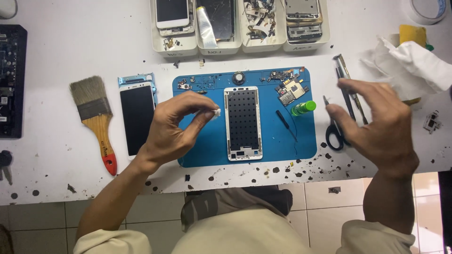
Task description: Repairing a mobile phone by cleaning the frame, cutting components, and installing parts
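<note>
The left hand (174, 124) was raised over the left edge of the blue mat (207, 146), wrist bent, with a small white wad (216, 112) pinched between thumb and fingertips just beside the phone frame (243, 123). The right hand (376, 124) was held above the tabletop (61, 56) to the right of the mat, fingers curled loosely and gripping nothing, close over the black-handled scissors (335, 134) and tweezers (346, 80). The phone frame lay flat at the mat's centre, its long axis running away from the person, the perforated dark panel facing up. A small green bottle (303, 107) lay on its side to its right. Four white trays (240, 28) of phone parts were lined along the far edge. A phone (137, 120) and a paintbrush (96, 122) lay to the left, crumpled tissue (409, 63) far right.
</note>
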